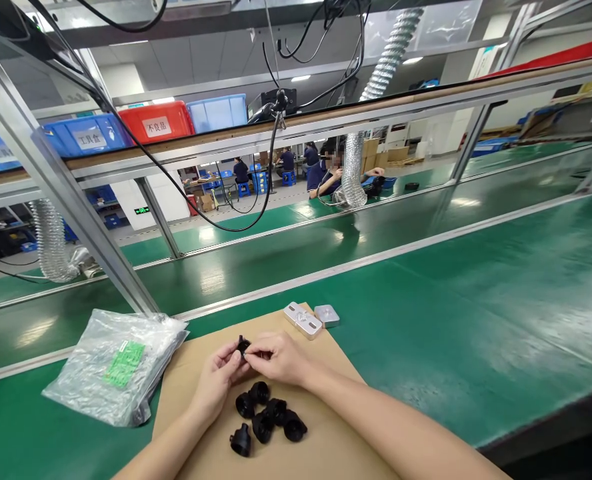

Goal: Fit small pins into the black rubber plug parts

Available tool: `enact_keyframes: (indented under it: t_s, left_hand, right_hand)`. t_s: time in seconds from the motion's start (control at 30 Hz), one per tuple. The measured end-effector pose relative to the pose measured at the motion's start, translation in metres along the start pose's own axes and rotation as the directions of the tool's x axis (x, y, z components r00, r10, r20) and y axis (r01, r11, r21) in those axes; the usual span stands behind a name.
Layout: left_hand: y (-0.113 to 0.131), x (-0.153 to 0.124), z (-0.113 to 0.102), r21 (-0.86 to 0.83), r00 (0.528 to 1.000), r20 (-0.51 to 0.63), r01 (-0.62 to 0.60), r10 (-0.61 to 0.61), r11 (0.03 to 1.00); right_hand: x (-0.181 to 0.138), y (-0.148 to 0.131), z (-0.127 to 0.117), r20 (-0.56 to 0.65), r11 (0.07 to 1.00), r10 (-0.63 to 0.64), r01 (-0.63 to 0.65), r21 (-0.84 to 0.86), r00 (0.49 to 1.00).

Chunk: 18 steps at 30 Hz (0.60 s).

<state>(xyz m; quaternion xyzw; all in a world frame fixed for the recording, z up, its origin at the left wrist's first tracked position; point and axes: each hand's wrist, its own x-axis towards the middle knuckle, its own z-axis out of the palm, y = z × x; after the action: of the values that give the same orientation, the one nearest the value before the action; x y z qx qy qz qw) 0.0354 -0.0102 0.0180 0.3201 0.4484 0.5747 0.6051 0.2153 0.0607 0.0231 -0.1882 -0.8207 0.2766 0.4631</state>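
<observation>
My left hand [217, 379] is closed around a small black plastic housing [241, 343], round with a short stem pointing up. My right hand [280, 358] meets it from the other side, thumb and forefinger pinched at the housing's rim. Whatever those fingertips hold is too small to make out. Below my hands, several similar black cup-shaped housings [263, 425] lie loosely grouped on a sheet of brown cardboard [209, 453]. One black housing [241, 440] sits slightly apart at the lower left of the group.
A clear plastic bag [91, 373] with a green label lies left of the cardboard. At its far edge are a silver metal box [303, 319] and a smaller silver box [327, 315]. An aluminium post [76, 180] rises at left. Behind runs a green conveyor belt [271, 247]; a co-worker [321, 177] sits beyond.
</observation>
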Motion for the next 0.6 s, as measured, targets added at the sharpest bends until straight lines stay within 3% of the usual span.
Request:
enact_keyframes:
  t_s: [0.37,0.6]
  left_hand:
    - [0.001,-0.004,0.002,0.092,0.992,0.050,-0.120,0.116,0.989]
    - [-0.001,-0.003,0.001,0.119,0.981,0.109,-0.174,0.162,0.977]
  right_hand:
    - [-0.001,-0.003,-0.001,0.010,0.966,-0.010,0.012,-0.258,1.000]
    - [-0.001,-0.007,-0.002,0.014,0.958,0.012,-0.008,-0.286,1.000]
